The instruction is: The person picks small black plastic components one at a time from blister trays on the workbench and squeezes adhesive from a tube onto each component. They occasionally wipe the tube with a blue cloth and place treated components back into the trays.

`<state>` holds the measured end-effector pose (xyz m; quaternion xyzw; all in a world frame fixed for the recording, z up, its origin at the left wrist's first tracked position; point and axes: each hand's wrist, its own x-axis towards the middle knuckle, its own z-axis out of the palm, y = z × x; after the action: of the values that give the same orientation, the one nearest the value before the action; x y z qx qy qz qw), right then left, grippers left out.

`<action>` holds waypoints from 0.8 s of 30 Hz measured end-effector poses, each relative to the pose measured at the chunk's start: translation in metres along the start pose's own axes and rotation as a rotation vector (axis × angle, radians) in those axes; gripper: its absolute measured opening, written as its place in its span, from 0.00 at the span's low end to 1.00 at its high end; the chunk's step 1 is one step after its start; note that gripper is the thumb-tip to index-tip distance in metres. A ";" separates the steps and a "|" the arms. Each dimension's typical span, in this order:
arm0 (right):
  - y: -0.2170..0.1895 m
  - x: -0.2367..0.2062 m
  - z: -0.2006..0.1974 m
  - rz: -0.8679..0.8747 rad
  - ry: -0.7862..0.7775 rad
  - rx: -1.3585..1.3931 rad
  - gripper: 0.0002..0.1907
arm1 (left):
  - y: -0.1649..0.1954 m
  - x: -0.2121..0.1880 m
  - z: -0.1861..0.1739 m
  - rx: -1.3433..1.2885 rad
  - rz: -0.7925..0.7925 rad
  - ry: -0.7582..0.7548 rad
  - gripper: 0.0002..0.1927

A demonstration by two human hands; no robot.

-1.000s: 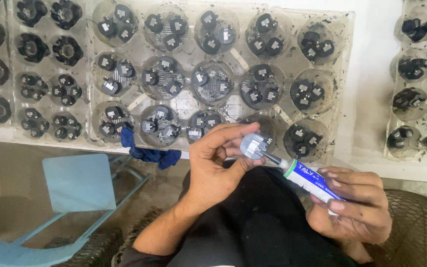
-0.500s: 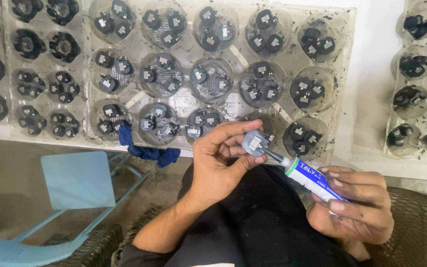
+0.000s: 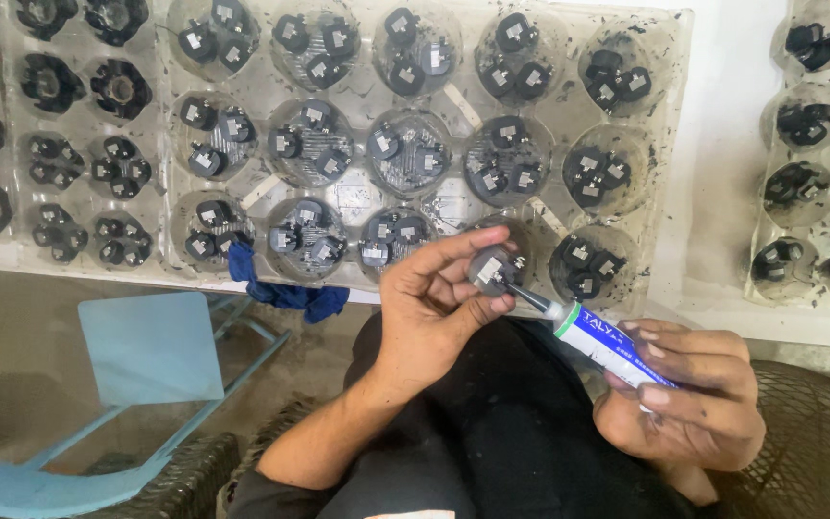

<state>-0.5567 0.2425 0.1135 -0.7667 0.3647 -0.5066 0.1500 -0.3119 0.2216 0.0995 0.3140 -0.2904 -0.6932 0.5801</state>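
My left hand (image 3: 434,317) pinches the small part (image 3: 494,270) by its rim: light, rigid, probably greasy. Right hand (image 3: 689,404) fingers squeeze the soft tube (image 3: 607,344).

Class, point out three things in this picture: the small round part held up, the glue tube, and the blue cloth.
Small round part (image 3: 492,269), head view, on its dark body.
Glue tube (image 3: 599,338), head view, on its blue-and-white barrel.
Blue cloth (image 3: 285,291), head view, on its hanging fold.

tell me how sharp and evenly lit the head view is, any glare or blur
Head view: soft, even light, no hard shadows; mild sheen on the clear plastic compartment tray; left hand, small round black part and white-and-blue glue tube in the right hand are sharp; edges bend slightly.
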 end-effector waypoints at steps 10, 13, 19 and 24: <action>-0.001 -0.012 0.019 0.124 0.336 -0.036 0.23 | -0.013 -0.005 0.003 -0.212 -0.136 -0.093 0.23; 0.007 -0.012 0.012 0.031 0.212 0.046 0.23 | -0.012 -0.006 0.004 -0.229 -0.141 -0.128 0.23; 0.006 -0.009 0.010 0.082 0.178 0.039 0.22 | -0.010 -0.007 0.005 -0.177 -0.160 -0.154 0.26; 0.007 -0.007 0.003 0.070 0.109 0.027 0.22 | -0.009 -0.006 0.005 -0.197 -0.181 -0.151 0.26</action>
<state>-0.5584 0.2423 0.1031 -0.7227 0.3921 -0.5468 0.1580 -0.3206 0.2291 0.0958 0.2274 -0.2342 -0.7895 0.5198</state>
